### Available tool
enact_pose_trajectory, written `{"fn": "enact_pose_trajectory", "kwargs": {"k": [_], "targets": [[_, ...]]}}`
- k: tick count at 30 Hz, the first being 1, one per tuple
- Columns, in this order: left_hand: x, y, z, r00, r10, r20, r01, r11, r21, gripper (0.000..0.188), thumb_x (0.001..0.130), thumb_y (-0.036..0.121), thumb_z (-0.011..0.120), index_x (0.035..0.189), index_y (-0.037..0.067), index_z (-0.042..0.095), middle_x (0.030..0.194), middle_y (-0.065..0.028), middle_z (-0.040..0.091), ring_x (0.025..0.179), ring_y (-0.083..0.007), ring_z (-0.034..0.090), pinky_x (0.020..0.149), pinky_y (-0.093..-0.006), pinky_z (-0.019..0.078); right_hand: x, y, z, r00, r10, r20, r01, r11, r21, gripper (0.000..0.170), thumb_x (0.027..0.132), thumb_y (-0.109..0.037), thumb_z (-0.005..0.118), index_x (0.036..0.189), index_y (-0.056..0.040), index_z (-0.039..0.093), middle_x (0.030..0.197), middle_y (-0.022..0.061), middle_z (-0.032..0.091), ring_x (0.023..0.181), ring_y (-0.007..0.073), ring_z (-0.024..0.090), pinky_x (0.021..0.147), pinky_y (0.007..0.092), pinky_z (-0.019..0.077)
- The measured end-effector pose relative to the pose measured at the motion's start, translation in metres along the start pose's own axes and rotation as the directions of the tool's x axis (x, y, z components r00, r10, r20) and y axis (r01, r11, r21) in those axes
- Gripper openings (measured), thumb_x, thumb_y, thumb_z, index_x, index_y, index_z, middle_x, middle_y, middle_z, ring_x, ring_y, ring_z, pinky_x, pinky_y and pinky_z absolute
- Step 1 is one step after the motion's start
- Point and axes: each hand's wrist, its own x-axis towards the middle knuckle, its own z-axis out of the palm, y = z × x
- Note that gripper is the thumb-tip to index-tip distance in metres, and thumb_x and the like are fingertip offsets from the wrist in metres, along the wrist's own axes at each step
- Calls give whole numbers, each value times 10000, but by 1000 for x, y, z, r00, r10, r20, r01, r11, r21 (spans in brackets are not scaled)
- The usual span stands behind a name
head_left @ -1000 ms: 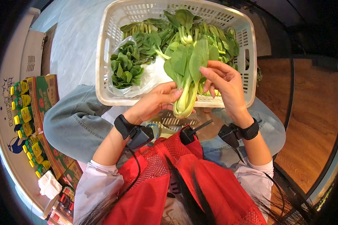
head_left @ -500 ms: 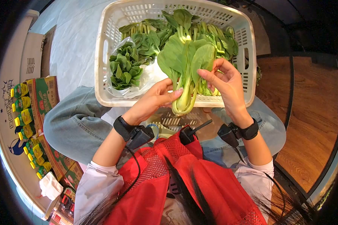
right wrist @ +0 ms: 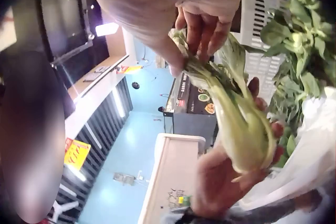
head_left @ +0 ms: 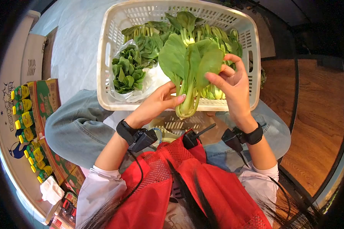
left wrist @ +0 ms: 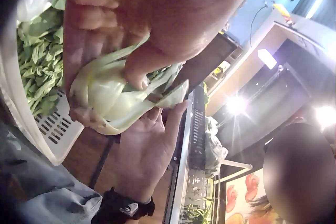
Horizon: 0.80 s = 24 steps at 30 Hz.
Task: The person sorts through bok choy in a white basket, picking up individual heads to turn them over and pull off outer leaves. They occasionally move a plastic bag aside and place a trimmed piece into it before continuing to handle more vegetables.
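Observation:
A head of bok choy [head_left: 189, 72] is held over the near rim of the basket, pale base toward the body and leaves pointing away. My left hand [head_left: 156, 102] grips its base, thumb across the stalks. On the other side my right hand [head_left: 235, 86] pinches an outer leaf [head_left: 212, 63] between thumb and fingers. That leaf leans out to the right from the rest of the head. In the left wrist view the bulging white base [left wrist: 107, 98] shows against the left palm. The right wrist view shows the stalks [right wrist: 236, 124] running down to the left fingers.
Below the hands stands a white plastic basket [head_left: 103, 76] with more bok choy [head_left: 219, 38]. At its left side is a clear bag [head_left: 151, 82] with dark leafy greens [head_left: 128, 72]. Yellow-capped bottles [head_left: 25, 118] and cartons line the far left.
My right hand has shifted slightly right and away from the body, spreading the outer leaf outward. The bok choy now fans wider; my left hand keeps its grip at the base.

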Motion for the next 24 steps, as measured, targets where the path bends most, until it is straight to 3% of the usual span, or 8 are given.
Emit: {"fn": "enact_pose_trajectory", "kwargs": {"k": [9, 10, 13, 14, 17, 18, 21, 24], "targets": [[7, -8, -14, 989, -61, -136, 61, 998, -3, 445, 923, 205, 553, 1293, 13, 398, 1254, -68, 495, 1115, -127, 505, 901, -286, 441, 17, 12, -34, 989, 124, 74, -102, 962, -255, 399, 794, -197, 726, 1091, 20, 573, 1016, 107, 635, 905, 141, 605, 833, 275, 486], [8, -11, -12, 980, -27, -196, 16, 998, -56, 489, 877, 272, 632, 1249, 15, 448, 1164, -53, 556, 985, -95, 521, 791, -228, 400, 17, 14, -36, 986, 147, 79, -119, 951, -284, 451, 792, -217, 729, 1130, 22, 550, 1050, 120, 622, 927, 151, 602, 843, 279, 487], [15, -21, -14, 958, 111, -266, -111, 994, 13, 503, 841, 274, 679, 1222, 17, 475, 1123, -62, 579, 970, -104, 530, 780, -231, 400, 9, 16, -26, 968, 249, 13, -249, 969, 6, 646, 788, -259, 732, 1272, 22, 409, 1197, 183, 523, 1028, 195, 570, 880, 306, 481], [15, -26, -20, 922, 85, -379, 27, 959, 281, 480, 821, 266, 698, 1177, -1, 516, 1099, -77, 598, 981, -139, 554, 837, -280, 429, 8, 17, -25, 933, 343, 107, -352, 932, 83, 794, 804, -323, 709, 1359, 26, 262, 1285, 223, 420, 1108, 230, 530, 920, 340, 465], [14, -23, -8, 888, 286, -360, -76, 864, 498, 456, 811, 269, 707, 1136, -10, 551, 1076, -96, 612, 965, -168, 575, 852, -308, 446, 4, 32, -24, 839, 472, 270, -524, 835, 168, 690, 874, -272, 633, 1370, 12, 248, 1270, 159, 461, 1144, 250, 514, 950, 370, 453], [16, -27, -4, 870, 341, -356, -145, 867, 476, 436, 802, 248, 716, 1121, -8, 564, 1074, -109, 613, 947, -183, 585, 823, -313, 458, -1, 33, -17, 861, 429, 274, -470, 877, 104, 816, 834, -409, 650, 1364, 70, 256, 1279, 179, 453, 1148, 233, 511, 972, 359, 423], [11, -21, 9, 881, 340, -328, -164, 871, 463, 466, 766, 217, 757, 1132, 2, 565, 1091, -104, 604, 980, -196, 576, 837, -319, 453, 0, 50, -17, 846, 438, 304, -454, 891, -20, 761, 839, -397, 647, 1341, 70, 317, 1244, 153, 492, 1165, 230, 496, 993, 373, 400], [10, -18, 13, 884, 348, -311, -144, 837, 528, 412, 842, 276, 676, 1122, -8, 570, 1105, -100, 591, 985, -187, 560, 844, -310, 441, 0, 53, -16, 860, 440, 260, -445, 895, -44, 593, 852, -353, 643, 1234, 55, 445, 1119, 136, 572, 987, 214, 599, 829, 321, 496]]}}
